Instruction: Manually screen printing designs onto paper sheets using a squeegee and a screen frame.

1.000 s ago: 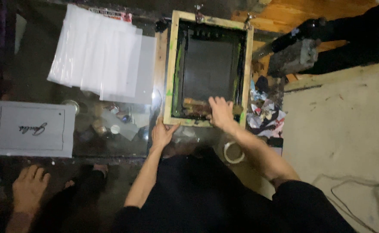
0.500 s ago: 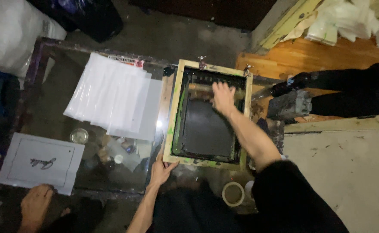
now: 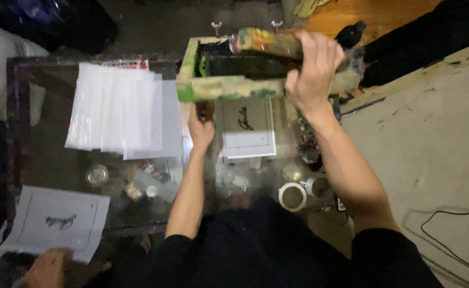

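Screen frame (image 3: 229,85) raised, top centre, gripped by right hand (image 3: 311,69). Left hand (image 3: 199,130), flat beside printed sheet (image 3: 247,128); sheet to be slid out unsmeared.

It looked like a small screen-printing workshop — makeshift, perhaps in a home. A paint-smeared wooden screen frame (image 3: 229,85) stood tilted up over a glass table (image 3: 47,165), a printed sheet (image 3: 247,128) lay beneath it, blank sheets (image 3: 119,112) were stacked alongside, and a tape roll (image 3: 292,196) and small jars (image 3: 97,174) cluttered the space below — ink stains everywhere.
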